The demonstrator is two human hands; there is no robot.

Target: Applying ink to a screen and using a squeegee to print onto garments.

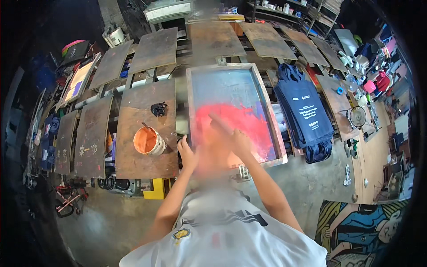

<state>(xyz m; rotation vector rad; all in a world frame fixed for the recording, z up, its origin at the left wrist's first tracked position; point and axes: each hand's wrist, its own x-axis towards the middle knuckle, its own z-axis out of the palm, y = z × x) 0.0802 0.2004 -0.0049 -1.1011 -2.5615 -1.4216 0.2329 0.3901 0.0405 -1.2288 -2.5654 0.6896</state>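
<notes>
A wooden-framed printing screen [227, 78] lies in front of me, its blue mesh smeared with red and orange ink [222, 107] over the lower half. My right hand [241, 142] is closed on a squeegee [220, 123], which lies slantwise over the inked mesh; motion and a blurred vertical band partly hide it. At the lower left side of the screen, my left hand [187, 152] grips the frame's edge, though its fingers show only in part. A white tub of orange ink [149, 141] with a stick in it stands on the board to the left.
A stack of navy printed tote bags [304, 111] lies right of the screen. A crumpled black item [159, 109] sits beyond the tub. Several brown boards [215, 40] surround the station. A small fan [356, 117] stands at right, and a yellow object [156, 188] is below the left board.
</notes>
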